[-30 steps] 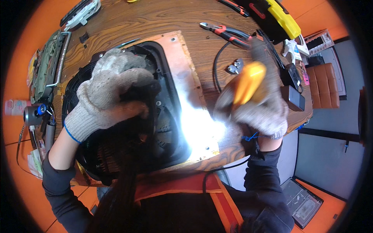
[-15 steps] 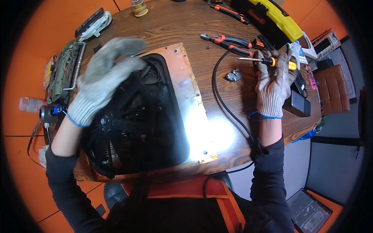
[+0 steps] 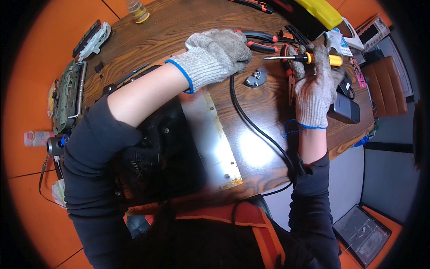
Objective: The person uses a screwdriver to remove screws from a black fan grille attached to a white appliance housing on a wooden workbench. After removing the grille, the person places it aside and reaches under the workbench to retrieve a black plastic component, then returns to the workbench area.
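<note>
My left hand (image 3: 219, 51), in a whitish knit glove, reaches across to the far middle of the table. Its closed fingers cover the head of the red-and-black pliers (image 3: 264, 47), whose handles stick out to the right. In my gloved right hand (image 3: 316, 85) is a screwdriver (image 3: 334, 60) with a yellow and black handle, its shaft pointing left. Another tool's slim jaws (image 3: 292, 89) show beside that glove; whether it is held I cannot tell. Under my left forearm lies a black ribbed housing (image 3: 179, 148) on a light, stained plate (image 3: 224, 166).
A small metal part (image 3: 256, 77) lies between the hands, near a black cable (image 3: 251, 119). A yellow-and-black toolbox (image 3: 320, 13) stands far right, a dark box (image 3: 345, 108) at the right edge. A circuit board assembly (image 3: 69, 94) and a small jar (image 3: 138, 11) are on the left.
My left hand has moved from above the black housing rightward to the pliers. My right hand still holds the screwdriver in about the same place. The view has shifted slightly.
</note>
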{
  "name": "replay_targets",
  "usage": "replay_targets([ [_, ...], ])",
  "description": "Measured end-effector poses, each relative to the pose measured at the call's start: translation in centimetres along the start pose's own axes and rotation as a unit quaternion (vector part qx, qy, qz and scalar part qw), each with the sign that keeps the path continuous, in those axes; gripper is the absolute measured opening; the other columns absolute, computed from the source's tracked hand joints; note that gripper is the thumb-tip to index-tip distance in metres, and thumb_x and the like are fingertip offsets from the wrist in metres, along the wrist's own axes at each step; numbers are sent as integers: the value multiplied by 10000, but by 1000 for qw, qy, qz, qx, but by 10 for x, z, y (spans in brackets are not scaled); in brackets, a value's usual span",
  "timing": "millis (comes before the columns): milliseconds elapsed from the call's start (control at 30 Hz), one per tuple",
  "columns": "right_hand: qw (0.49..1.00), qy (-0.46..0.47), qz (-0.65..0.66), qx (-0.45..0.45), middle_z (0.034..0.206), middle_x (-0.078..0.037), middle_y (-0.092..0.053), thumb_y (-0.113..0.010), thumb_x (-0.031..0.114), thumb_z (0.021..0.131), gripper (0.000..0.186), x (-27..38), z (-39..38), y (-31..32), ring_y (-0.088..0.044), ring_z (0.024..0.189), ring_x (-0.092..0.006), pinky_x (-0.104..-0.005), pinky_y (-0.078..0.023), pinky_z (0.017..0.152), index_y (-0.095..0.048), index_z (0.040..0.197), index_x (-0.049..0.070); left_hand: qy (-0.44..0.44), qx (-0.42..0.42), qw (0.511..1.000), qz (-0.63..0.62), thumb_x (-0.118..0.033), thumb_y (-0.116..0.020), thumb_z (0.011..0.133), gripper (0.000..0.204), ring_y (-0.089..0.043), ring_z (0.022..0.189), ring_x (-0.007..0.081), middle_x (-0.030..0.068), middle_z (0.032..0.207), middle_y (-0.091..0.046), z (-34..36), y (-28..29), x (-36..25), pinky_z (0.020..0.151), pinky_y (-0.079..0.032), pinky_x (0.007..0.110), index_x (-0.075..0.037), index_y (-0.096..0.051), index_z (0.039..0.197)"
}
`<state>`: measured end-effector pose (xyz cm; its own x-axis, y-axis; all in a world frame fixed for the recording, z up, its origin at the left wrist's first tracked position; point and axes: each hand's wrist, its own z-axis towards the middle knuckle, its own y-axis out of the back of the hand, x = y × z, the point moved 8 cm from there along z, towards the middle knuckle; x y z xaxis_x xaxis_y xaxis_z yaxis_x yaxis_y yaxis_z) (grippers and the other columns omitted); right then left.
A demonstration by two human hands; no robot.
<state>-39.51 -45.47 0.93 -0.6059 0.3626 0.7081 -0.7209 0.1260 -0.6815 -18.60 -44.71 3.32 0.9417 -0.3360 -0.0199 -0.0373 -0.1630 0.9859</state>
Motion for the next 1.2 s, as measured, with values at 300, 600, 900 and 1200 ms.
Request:
replay_targets([
  [300, 950, 156, -264, 64, 1370, -146, -396, -793, -5, 767, 866, 26, -12, -25, -566, 1145, -235, -326, -580, 875, -260, 1437, 129, -41, -54, 997, -28, -380, -601, 913, 307, -635, 1014, 272, 100, 1105, -649, 16, -8, -11, 919, -510, 419, -162, -732, 1085],
  [600, 935, 213, -262, 112, 1358, -128, -381, -851, 25, 710, 897, 23, -12, -38, -582, 1124, -249, -356, -598, 861, -289, 1406, 100, -79, -52, 988, -125, -437, -597, 900, 375, -649, 989, 286, 107, 1074, -672, 11, -17, -19, 896, -510, 415, -152, -714, 1113],
  [900, 885, 317, -309, 144, 1359, -119, -410, -875, 69, 694, 915, 27, -25, -43, -550, 1185, -226, -362, -549, 955, -306, 1409, 111, -77, -33, 994, -71, -436, -611, 891, 398, -649, 1000, 295, 116, 1075, -674, 16, -20, -23, 896, -510, 411, -152, -697, 1156],
  [1200, 801, 298, -511, 88, 1256, -132, -560, -714, -32, 821, 642, 37, -19, -19, -615, 1100, -232, -372, -561, 924, -408, 1371, 94, -45, -4, 992, -118, -489, -630, 864, 466, -641, 1031, 279, 86, 1127, -663, 15, -15, -14, 901, -515, 394, -170, -678, 1201],
])
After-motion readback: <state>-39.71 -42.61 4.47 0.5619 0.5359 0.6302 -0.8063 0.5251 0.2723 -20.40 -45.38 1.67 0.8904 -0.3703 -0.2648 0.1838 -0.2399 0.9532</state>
